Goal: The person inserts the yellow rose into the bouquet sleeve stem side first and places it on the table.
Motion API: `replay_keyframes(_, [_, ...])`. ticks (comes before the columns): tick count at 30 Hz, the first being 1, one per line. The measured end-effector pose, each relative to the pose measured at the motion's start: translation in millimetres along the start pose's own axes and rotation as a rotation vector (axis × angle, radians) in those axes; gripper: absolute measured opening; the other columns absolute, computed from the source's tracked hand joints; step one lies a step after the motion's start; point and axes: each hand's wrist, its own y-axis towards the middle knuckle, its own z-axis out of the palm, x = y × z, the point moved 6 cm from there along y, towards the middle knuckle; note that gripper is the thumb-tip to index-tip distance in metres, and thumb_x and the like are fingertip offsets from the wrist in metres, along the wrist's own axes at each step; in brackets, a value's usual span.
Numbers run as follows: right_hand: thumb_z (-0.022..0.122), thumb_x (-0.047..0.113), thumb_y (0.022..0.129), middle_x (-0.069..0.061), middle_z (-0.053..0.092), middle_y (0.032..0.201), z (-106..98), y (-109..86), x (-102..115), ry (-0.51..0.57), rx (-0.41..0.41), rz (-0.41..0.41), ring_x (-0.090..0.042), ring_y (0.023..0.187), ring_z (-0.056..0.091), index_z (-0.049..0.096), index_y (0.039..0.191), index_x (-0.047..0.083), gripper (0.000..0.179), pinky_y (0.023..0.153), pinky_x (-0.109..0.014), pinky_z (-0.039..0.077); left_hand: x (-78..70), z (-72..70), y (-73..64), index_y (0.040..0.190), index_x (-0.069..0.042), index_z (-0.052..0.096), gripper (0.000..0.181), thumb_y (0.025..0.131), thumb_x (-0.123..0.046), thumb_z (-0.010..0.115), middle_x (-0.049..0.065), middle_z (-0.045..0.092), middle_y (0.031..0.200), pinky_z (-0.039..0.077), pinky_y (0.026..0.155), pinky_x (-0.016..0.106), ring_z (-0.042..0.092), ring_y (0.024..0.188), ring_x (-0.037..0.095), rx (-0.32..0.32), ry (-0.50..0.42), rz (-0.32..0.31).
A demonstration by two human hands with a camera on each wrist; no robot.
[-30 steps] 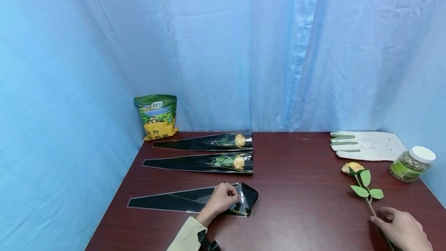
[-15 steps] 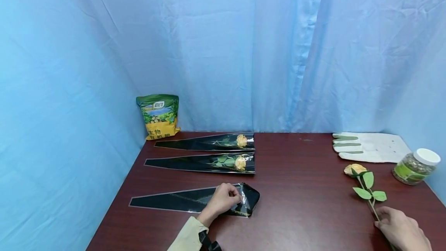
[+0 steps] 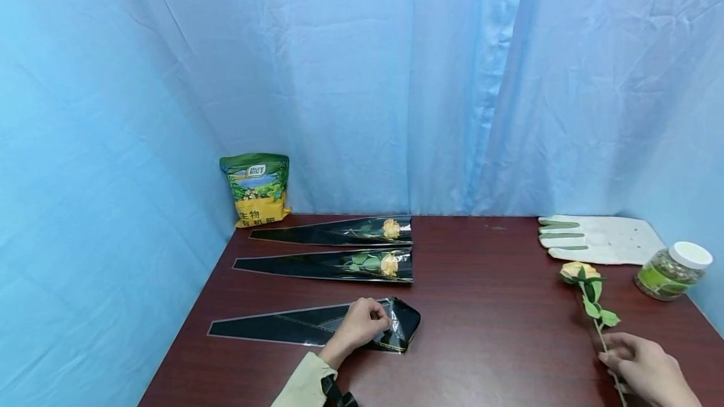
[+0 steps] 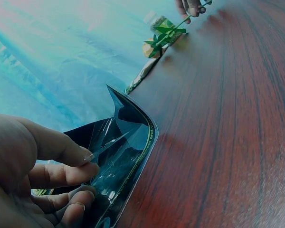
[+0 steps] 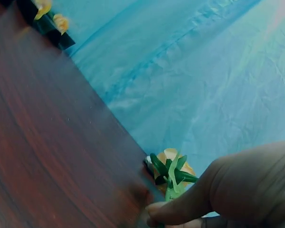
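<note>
My left hand (image 3: 362,322) pinches the clear film at the wide end of a black flower sleeve (image 3: 271,326) lying on the table. In the left wrist view that sleeve's mouth (image 4: 128,128) gapes, its clear front drawn up between thumb and forefinger. On the right, my right hand (image 3: 647,363) holds a yellow rose (image 3: 579,271) by its stem, bloom pointing away from me. The right wrist view shows the rose (image 5: 168,166) beyond the thumb, raised off the table; the lower stem is hidden there.
Two black sleeves, a far one (image 3: 317,233) and a nearer one (image 3: 305,264), each hold a yellow rose. A fertilizer bag (image 3: 257,190) stands at the back left. At the right are white-and-green gloves (image 3: 608,239) and a white-lidded jar (image 3: 673,271). Blue curtains surround the table.
The right hand has lifted the rose slightly and turned it, so its leaves now hang closer along the stem. The left hand keeps its pinch on the sleeve in place.
</note>
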Motion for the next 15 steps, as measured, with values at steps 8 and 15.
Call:
replay_keyframes(8, [0.062,0.011,0.096,-0.006,0.07,0.087,10,3.6,3,0.336,0.09,0.01,-0.016,0.077,0.067,0.036,0.138,-0.021,0.059,0.071,-0.041,0.06,0.3,0.9,0.5,0.065,-0.004,0.07,0.017,0.082,-0.006,0.068,-0.002,0.06,0.08,0.039,0.066,0.022,0.047,0.071,0.006,0.009,0.009,-0.013])
replay_keyframes(15, [0.065,0.016,0.097,0.004,0.068,0.089,12,5.0,3,0.577,0.116,0.04,-0.013,0.079,0.069,0.04,0.137,-0.01,0.053,0.079,-0.044,0.06,-0.7,0.5,0.0,0.065,-0.004,0.069,0.017,0.081,-0.006,0.068,-0.002,0.06,0.08,0.04,0.066,0.023,0.048,0.071,0.007,0.009,0.009,-0.018])
